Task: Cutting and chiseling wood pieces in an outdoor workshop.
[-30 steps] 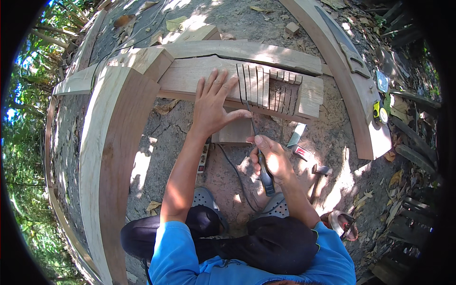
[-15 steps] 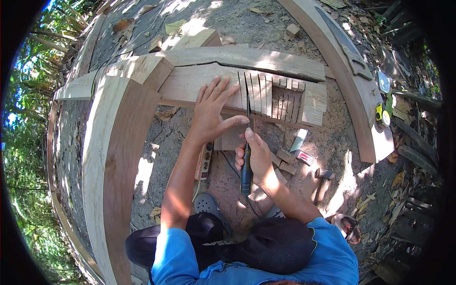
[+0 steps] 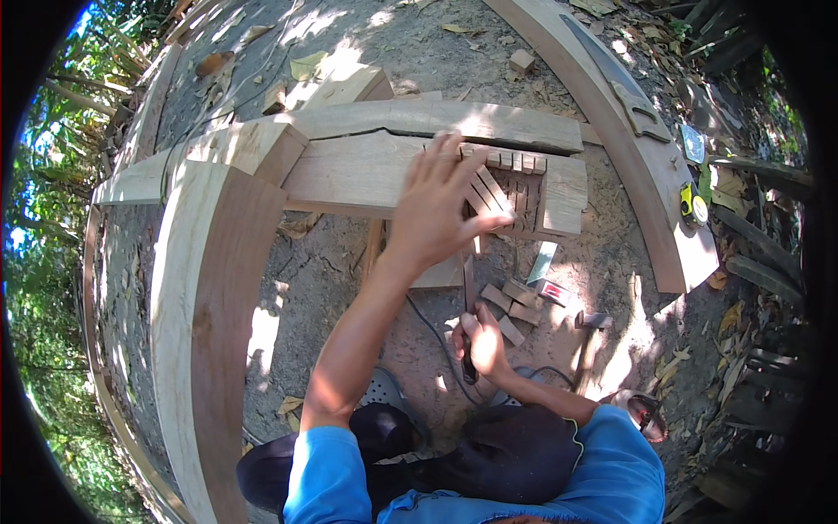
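A pale wooden beam point(image 3: 340, 175) lies across in front of me, with a notch cut in its right part and saw cuts beside it. My left hand point(image 3: 436, 205) rests over the cut part, fingers spread and slightly blurred, the thumb reaching across thin wooden slats point(image 3: 491, 192). The slats lean at a slant at the notch, and the hand hides part of the cuts. Below the beam's near edge, my right hand point(image 3: 483, 345) is closed around a chisel point(image 3: 469, 284). Its blade points up toward the beam, and its dark handle shows below the fingers.
A thick upright-looking timber point(image 3: 214, 332) stands at left. At right, a long board point(image 3: 602, 131) carries a handsaw point(image 3: 642, 113) and a yellow tape measure point(image 3: 694, 205). Wood offcuts point(image 3: 515, 301), a hammer point(image 3: 594, 323) and a black cord point(image 3: 428, 327) lie on the ground.
The chisel has come out of the saw cut and down toward me with my right hand. My left hand has slid right onto the slats, which now lean.
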